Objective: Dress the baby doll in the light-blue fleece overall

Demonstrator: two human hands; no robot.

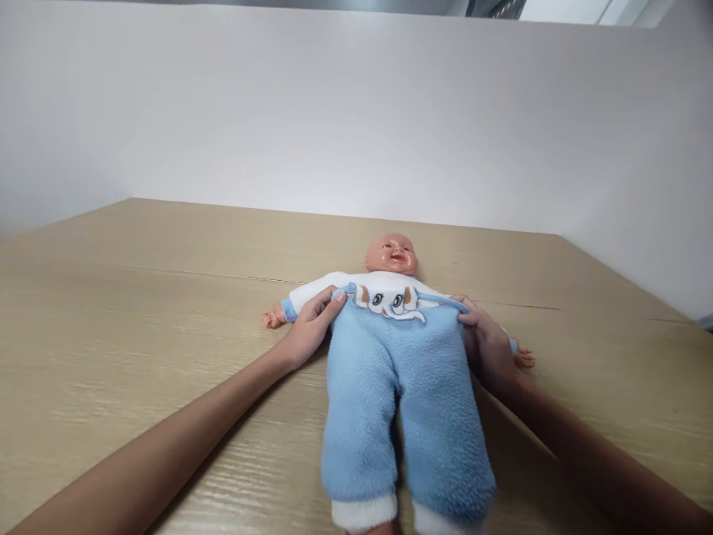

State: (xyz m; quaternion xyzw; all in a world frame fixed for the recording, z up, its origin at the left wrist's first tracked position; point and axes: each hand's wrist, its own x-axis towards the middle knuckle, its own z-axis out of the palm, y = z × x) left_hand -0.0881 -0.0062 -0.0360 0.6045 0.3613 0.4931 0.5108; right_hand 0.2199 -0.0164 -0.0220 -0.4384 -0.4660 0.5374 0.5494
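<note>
A baby doll (392, 254) lies on its back on the wooden table (139, 312), head away from me. It wears a white top and fluffy light blue trousers (401, 386) with an elephant patch at the waist. My left hand (310, 328) pinches the waistband at the doll's left-hand side in view. My right hand (486, 339) grips the waistband on the other side, fingers curled over the blue trim. Both trouser legs hang toward me with white cuffs.
The light wooden table runs wide to the left and right of the doll. A plain white wall (356, 111) stands behind the table's far edge. The doll's bare hands stick out at either side.
</note>
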